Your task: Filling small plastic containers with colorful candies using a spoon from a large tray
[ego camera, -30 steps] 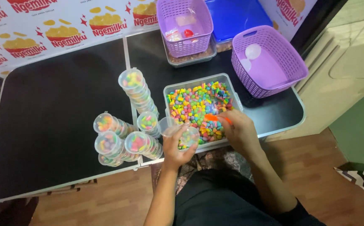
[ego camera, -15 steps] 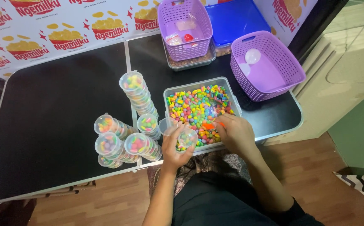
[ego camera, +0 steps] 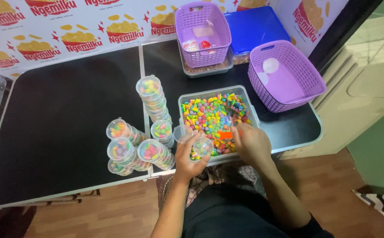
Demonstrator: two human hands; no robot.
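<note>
Left hand (ego camera: 187, 154): fingers curled around a small clear cup (ego camera: 200, 147), part filled with coloured candy, held tilted at the near-left corner of the candy tray (ego camera: 250, 102). A second clear cup (ego camera: 182, 131), apparently empty, just beyond the held one, against the tray's left wall; whether touching the fingers, cannot tell.

Right hand (ego camera: 251, 143): fingers bent down into the near-right part of the tray, closed on a small orange scoop (ego camera: 226, 135) lying among the candy (ego camera: 209, 117). Only the scoop's orange end visible past the fingertips.

Tray: rectangular, clear-grey, filled with small pieces in pink, yellow, green, blue and orange, standing at the near edge of the black folding table (ego camera: 59, 114).

Left of the tray: a tall leaning stack of filled lidded cups (ego camera: 153, 99), just beside the tray's left wall. Further left of the tray, near the table's front edge, a cluster of shorter stacks of filled cups (ego camera: 132, 147), lids up, touching one another.

Beyond the tray: a purple basket (ego camera: 200, 44) set on a shallow clear container, with a small red thing inside. Right of that, a blue lid (ego camera: 256, 26) over another container. Beyond and right of the tray, near its far-right corner, a second, larger purple basket (ego camera: 306, 72) holding pale round lids (ego camera: 270, 66).

Behind all, a printed wall banner (ego camera: 68, 26) along the table's far edge. Below the tray, wooden floor and the person's dark-clothed lap.
</note>
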